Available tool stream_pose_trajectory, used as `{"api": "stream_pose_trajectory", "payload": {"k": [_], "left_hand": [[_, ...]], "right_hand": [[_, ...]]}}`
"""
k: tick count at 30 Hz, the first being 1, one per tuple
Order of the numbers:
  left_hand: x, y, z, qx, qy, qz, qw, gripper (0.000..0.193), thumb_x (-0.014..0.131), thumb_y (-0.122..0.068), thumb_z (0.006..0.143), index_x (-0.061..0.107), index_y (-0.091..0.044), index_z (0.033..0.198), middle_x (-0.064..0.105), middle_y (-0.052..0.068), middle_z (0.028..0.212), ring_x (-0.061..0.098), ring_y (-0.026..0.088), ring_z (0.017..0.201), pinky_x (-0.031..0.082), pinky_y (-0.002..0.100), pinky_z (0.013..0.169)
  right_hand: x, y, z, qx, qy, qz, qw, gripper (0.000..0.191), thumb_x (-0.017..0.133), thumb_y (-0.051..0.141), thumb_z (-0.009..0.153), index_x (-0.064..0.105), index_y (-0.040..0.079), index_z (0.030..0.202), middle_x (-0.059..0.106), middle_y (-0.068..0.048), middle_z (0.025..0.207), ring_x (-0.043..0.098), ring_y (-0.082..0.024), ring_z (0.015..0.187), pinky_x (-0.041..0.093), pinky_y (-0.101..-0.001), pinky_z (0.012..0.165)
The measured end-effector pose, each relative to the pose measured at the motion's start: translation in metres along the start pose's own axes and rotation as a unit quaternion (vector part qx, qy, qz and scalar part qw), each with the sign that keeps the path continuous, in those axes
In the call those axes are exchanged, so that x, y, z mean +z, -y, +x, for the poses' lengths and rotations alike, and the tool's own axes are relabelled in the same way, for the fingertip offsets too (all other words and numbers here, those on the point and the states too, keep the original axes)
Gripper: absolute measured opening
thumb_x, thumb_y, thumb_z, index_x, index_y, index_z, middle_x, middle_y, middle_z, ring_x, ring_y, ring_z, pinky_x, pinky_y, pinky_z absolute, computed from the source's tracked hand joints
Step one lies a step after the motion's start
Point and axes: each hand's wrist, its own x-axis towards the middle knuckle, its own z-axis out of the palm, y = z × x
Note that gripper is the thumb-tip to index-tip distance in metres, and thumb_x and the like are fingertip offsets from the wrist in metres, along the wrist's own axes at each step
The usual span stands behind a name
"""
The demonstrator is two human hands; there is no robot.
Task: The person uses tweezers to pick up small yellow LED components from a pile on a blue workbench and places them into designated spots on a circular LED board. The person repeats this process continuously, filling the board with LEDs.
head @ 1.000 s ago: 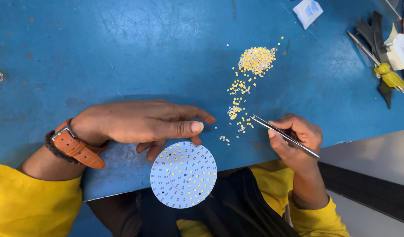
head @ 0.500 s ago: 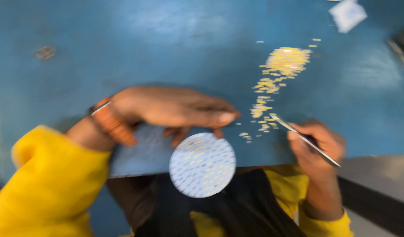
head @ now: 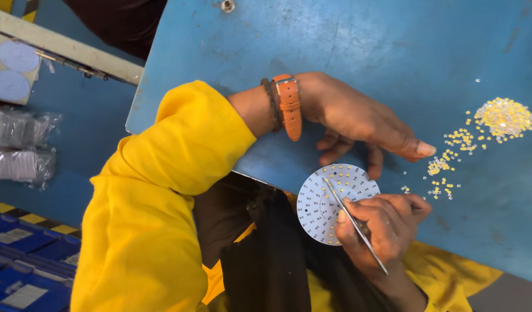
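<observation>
A round white circuit disc (head: 323, 202) dotted with small yellow chips juts over the near edge of the blue table (head: 347, 52). My left hand (head: 364, 121), with an orange strap on the wrist, rests on the table and its fingers pin the disc's far edge. My right hand (head: 387, 225) grips thin metal tweezers (head: 349, 216), whose tips touch the upper middle of the disc. A heap of tiny yellow chips (head: 503, 118) lies at the right, and a loose trail of chips (head: 442, 167) runs toward the disc.
A bolt (head: 227, 6) sits at the table's far edge. To the left are more white discs (head: 11, 66) on a shelf, clear bags (head: 20, 162) of parts, and blue bins (head: 23, 260) at the lower left.
The camera swung left and tilted. My right hand moved the tweezers from the loose chips onto the disc. My left hand stays on the disc's edge.
</observation>
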Motion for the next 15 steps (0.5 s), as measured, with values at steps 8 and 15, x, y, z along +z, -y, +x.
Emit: {"api": "stream_pose_trajectory", "payload": {"k": [8, 15], "left_hand": [[-0.0004, 0.0056, 0.0043, 0.006, 0.005, 0.008, 1.000, 0.099, 0.040, -0.080, 0.085, 0.036, -0.010, 0.155, 0.072, 0.015, 0.121, 0.068, 0.014, 0.040, 0.050, 0.025, 0.033], [-0.0014, 0.0086, 0.0071, 0.010, 0.001, 0.009, 1.000, 0.099, 0.041, -0.083, 0.083, 0.037, -0.012, 0.151, 0.074, 0.014, 0.119, 0.069, 0.014, 0.038, 0.051, 0.025, 0.032]], "right_hand": [[-0.0012, -0.0022, -0.0013, 0.011, 0.025, -0.006, 1.000, 0.017, 0.077, 0.023, 0.082, 0.070, 0.011, 0.092, 0.069, 0.002, 0.085, 0.061, -0.019, 0.087, 0.032, -0.0420, 0.098], [-0.0022, -0.0058, -0.0054, 0.015, 0.019, 0.026, 0.999, 0.019, 0.077, 0.021, 0.080, 0.070, 0.008, 0.092, 0.068, -0.002, 0.085, 0.061, -0.022, 0.087, 0.037, -0.0418, 0.094]]}}
